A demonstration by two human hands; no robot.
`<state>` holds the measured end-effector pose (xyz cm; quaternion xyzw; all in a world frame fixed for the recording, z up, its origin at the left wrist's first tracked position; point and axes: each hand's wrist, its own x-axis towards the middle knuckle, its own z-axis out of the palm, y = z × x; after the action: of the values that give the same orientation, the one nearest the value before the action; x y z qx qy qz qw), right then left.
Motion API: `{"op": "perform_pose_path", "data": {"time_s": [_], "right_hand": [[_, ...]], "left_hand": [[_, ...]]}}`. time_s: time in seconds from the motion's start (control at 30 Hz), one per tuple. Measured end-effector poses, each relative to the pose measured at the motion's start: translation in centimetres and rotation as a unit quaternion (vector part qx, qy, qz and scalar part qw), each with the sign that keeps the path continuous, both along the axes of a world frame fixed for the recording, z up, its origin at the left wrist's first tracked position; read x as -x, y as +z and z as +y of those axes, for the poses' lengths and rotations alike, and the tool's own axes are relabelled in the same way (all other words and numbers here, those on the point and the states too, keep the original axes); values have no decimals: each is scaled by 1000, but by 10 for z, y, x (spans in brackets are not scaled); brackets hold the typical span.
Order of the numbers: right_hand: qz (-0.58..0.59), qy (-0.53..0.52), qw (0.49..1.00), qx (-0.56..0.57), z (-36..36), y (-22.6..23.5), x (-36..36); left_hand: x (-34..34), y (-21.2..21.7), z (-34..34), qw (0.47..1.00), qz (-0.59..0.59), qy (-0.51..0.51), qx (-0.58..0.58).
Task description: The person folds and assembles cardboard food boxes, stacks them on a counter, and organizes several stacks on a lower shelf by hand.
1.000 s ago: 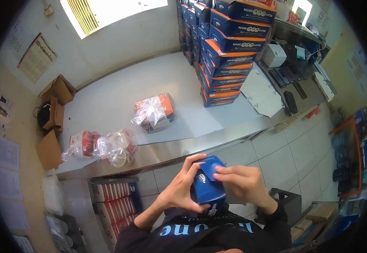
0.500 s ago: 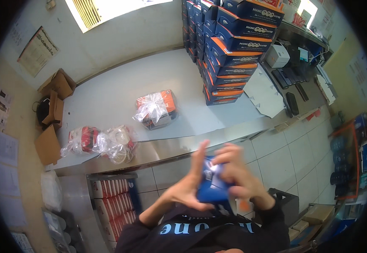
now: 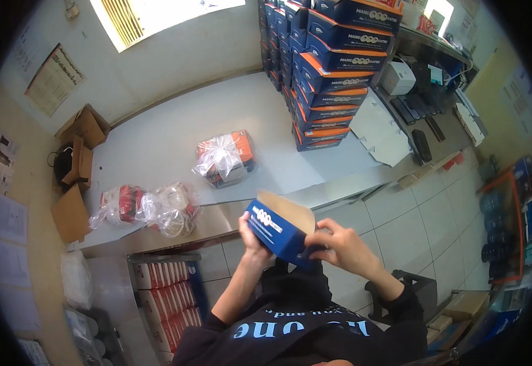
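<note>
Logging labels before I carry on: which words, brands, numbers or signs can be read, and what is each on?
I won't copy wording or brands, only place the print:
Held blue box: bold white lettering, legible; finer lines too small.
Stacked blue boxes: white lettering on their fronts, legible.
Dark top: light-blue lettering, partly legible.
Wall poster: too small to read.
Wall papers: too small to read.

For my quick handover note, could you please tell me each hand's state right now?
Left hand: holding the blue box at its left end.
Right hand: curled at the box's right end; whether it grips cannot be told.
</note>
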<state>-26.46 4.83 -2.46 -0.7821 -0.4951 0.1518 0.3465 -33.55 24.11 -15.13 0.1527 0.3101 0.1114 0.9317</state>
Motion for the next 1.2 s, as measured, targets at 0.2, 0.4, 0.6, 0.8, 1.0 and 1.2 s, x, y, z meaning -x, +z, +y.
{"op": "perform_pose_path", "data": {"time_s": [0.2, 0.4, 0.6, 0.8, 1.0, 1.2], "right_hand": [[11, -107, 986, -128, 1, -26, -4], [50, -42, 993, -102, 13, -24, 5], [-17, -255, 946, -200, -4, -47, -13], [151, -201, 968, -23, 1, -77, 35], [233, -178, 956, -13, -13, -56, 20], [210, -234, 949, -27, -19, -70, 28]], "left_hand": [[10, 62, -34, 980, -97, -141, 102], [-2, 45, -33, 959, -189, -195, 86], [39, 17, -52, 972, -111, -181, -96], [42, 55, -62, 829, -82, -181, -523], [27, 54, -54, 710, -83, -231, -660], [24, 70, -62, 646, -89, -339, -678]]}}
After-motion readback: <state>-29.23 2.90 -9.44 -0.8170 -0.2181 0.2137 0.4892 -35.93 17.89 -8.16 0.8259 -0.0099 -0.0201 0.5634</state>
